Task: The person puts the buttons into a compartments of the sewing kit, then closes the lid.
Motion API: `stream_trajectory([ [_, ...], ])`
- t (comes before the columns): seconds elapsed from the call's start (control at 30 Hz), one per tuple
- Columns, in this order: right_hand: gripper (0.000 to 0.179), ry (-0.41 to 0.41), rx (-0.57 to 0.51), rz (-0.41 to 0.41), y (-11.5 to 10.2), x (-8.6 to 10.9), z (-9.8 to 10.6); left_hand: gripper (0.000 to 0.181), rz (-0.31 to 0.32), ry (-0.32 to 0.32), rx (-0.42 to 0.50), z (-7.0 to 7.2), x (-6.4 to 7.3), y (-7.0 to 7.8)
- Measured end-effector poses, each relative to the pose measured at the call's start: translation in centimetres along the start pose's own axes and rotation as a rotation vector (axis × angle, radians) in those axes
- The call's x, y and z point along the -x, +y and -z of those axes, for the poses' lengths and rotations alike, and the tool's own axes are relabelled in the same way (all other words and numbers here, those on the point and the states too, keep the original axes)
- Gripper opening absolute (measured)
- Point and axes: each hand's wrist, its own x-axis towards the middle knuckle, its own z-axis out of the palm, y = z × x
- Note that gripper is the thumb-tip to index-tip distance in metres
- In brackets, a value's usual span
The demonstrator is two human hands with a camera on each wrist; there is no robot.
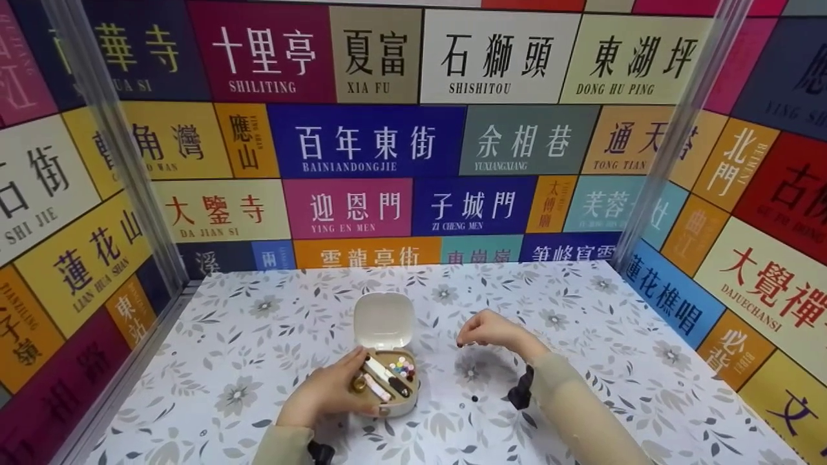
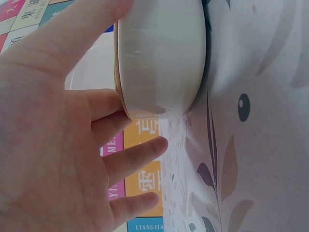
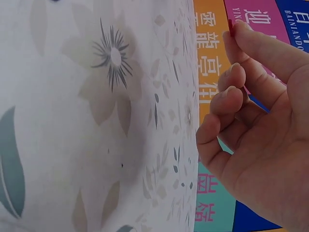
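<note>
A white case (image 1: 384,323) with its lid raised stands on the table, apparently a sewing kit. Inside lie a white tool with a dark end (image 1: 387,376), a small gold piece (image 1: 359,384) and several colourful button-like pieces (image 1: 402,367). My left hand (image 1: 329,389) grips the case from its left side. In the left wrist view, thumb and index finger span the case wall (image 2: 161,58), while other fingers extend past it. To the right, above the tabletop, my right hand (image 1: 494,329) pinches a small red button (image 3: 231,28) between thumb and index finger; only its edge shows.
The table (image 1: 291,336) wears a white cloth printed with grey leaves and flowers. Panels with large characters (image 1: 362,142) stand behind it and at both sides. Clear upright strips (image 1: 672,123) mark the corners.
</note>
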Motion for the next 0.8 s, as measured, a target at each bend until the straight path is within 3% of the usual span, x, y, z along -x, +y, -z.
stream_trajectory([
  [0.37,0.015,0.006,0.031,0.001,-1.1,-0.9,-1.4,0.117,-0.005,0.009,-0.018,0.0,-0.1,-0.2],
  [0.57,0.014,-0.012,0.027,0.047,-1.7,-1.3,-2.1,0.115,-0.025,0.025,-0.022,0.0,0.1,-0.1],
  [0.8,0.013,-0.019,0.021,0.064,-2.4,-1.8,-3.1,0.114,-0.006,0.016,-0.009,0.0,0.1,0.1],
])
